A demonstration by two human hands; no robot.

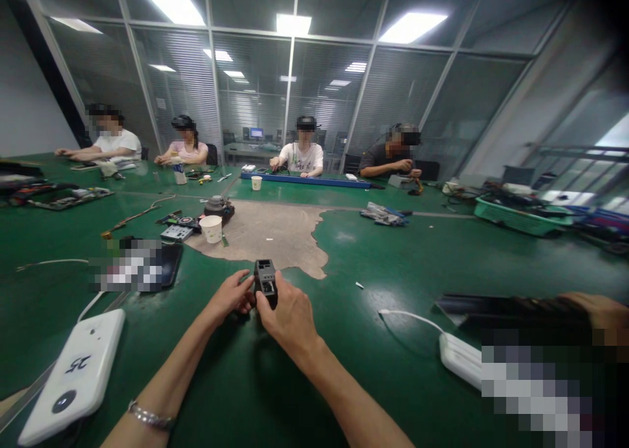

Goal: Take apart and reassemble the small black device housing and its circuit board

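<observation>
A small dark grey and black plastic housing with square openings (266, 279) is held upright just above the green table, in front of me. My right hand (291, 309) grips it from the right, thumb on the near side and fingers behind it. On its left side, my left hand (234, 295) has its fingertips at the housing, the fingers bent and partly apart. Whether those fingertips press on it or only rest beside it I cannot tell. The underside of the housing is hidden by my hands.
Beyond my hands lies a worn brown patch (275, 228) with a paper cup (211, 229) and electronic parts. A white power bank (73, 376) lies left. At right are a green basket (521, 216) and another person's hand (599, 310). Several people sit across the table.
</observation>
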